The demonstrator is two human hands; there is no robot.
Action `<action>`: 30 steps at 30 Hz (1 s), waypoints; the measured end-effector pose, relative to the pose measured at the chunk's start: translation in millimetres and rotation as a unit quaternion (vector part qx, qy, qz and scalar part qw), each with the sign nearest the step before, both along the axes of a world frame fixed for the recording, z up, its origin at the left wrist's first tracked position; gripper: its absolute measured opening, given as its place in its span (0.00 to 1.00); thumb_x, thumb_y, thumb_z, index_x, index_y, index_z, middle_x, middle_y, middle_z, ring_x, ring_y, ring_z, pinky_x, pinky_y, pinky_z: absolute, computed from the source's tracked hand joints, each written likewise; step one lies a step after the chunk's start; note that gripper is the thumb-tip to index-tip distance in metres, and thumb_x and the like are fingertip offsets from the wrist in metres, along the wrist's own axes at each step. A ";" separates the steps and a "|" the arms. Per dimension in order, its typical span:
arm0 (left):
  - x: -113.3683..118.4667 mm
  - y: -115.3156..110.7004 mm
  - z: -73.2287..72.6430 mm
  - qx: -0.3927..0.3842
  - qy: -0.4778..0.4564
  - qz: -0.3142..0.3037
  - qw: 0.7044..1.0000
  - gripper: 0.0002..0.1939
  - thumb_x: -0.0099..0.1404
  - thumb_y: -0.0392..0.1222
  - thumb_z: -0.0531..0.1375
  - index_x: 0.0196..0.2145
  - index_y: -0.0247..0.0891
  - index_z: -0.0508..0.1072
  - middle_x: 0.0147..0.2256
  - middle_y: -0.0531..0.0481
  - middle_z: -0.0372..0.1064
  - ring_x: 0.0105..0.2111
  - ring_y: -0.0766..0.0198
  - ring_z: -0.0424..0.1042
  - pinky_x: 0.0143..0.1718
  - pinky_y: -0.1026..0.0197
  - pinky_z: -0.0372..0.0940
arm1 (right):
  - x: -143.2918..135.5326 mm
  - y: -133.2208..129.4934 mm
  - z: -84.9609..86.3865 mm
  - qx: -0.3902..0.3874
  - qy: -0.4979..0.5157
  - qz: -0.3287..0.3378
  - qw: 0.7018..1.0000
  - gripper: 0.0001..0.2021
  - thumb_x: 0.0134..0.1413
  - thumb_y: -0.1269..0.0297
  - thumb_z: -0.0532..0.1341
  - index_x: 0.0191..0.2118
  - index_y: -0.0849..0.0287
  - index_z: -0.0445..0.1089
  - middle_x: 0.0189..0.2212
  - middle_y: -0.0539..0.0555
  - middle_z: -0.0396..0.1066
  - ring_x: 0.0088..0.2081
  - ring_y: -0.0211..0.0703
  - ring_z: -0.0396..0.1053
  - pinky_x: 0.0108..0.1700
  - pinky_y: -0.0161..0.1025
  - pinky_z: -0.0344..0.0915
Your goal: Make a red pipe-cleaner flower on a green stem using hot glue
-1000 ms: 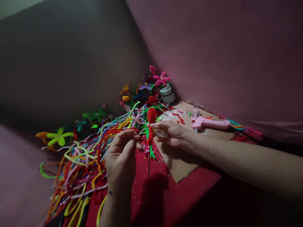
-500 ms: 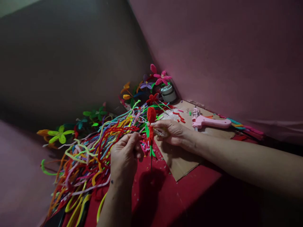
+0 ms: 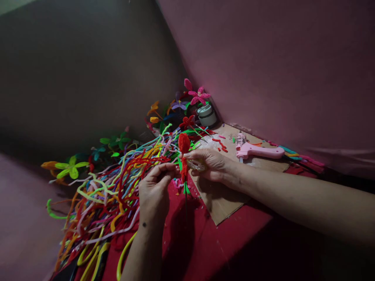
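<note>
On my view, the right hand (image 3: 212,164) pinches the red flower (image 3: 184,143) at the centre; at seven o'clock from it, the left hand (image 3: 155,191) has closed fingertips, on what I cannot tell.

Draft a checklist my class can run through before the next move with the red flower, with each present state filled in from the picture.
1. Red flower held just below its head by the right hand: ok.
2. Flower upright: ok, head on top.
3. Left hand gripping something: cannot tell; its fingertips are close together beside the flower, and anything between them is too small to see.
4. Pink glue gun away from both hands: ok; it rests on the cardboard.
5. Glue gun hot or cold: cannot tell.
6. Cardboard free of scraps: not ok; red scraps lie on it.
</note>
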State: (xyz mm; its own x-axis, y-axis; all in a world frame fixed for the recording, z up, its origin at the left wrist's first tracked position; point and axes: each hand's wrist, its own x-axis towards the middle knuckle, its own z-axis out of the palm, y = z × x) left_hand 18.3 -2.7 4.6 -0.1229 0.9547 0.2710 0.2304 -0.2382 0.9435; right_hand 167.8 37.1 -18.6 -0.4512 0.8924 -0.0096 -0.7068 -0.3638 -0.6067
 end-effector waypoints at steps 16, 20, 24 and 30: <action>23.8 -14.9 -13.0 0.040 0.149 0.002 0.988 0.10 0.59 0.44 0.58 0.38 0.39 0.70 0.26 0.53 0.68 0.21 0.68 0.64 0.25 0.65 0.60 | -8.5 -17.2 0.4 0.110 -0.062 -0.079 0.989 0.04 0.36 0.68 0.65 0.22 0.62 0.70 0.17 0.46 0.63 0.19 0.29 0.52 0.23 0.33 0.44; 25.5 -16.3 -13.8 0.116 0.233 0.086 0.962 0.05 0.58 0.41 0.58 0.34 0.41 0.71 0.27 0.51 0.69 0.24 0.64 0.65 0.28 0.64 0.58 | -8.0 -23.1 7.2 0.098 -0.073 -0.105 0.987 0.05 0.36 0.68 0.66 0.24 0.63 0.72 0.17 0.45 0.62 0.21 0.30 0.54 0.25 0.33 0.49; 26.6 -15.5 -12.1 0.160 0.257 0.088 0.949 0.04 0.58 0.39 0.58 0.32 0.41 0.72 0.27 0.51 0.68 0.25 0.65 0.64 0.29 0.65 0.56 | -7.5 -24.8 9.6 0.096 -0.089 -0.108 0.985 0.06 0.36 0.66 0.67 0.23 0.62 0.72 0.14 0.42 0.55 0.19 0.29 0.48 0.25 0.34 0.48; 17.0 -11.9 -4.3 0.064 0.182 0.030 0.981 0.11 0.60 0.46 0.57 0.37 0.38 0.72 0.33 0.49 0.71 0.31 0.63 0.69 0.34 0.64 0.61 | -7.5 -14.5 0.5 0.070 -0.127 -0.139 0.980 0.07 0.35 0.65 0.67 0.21 0.60 0.69 0.18 0.46 0.61 0.21 0.31 0.50 0.23 0.34 0.43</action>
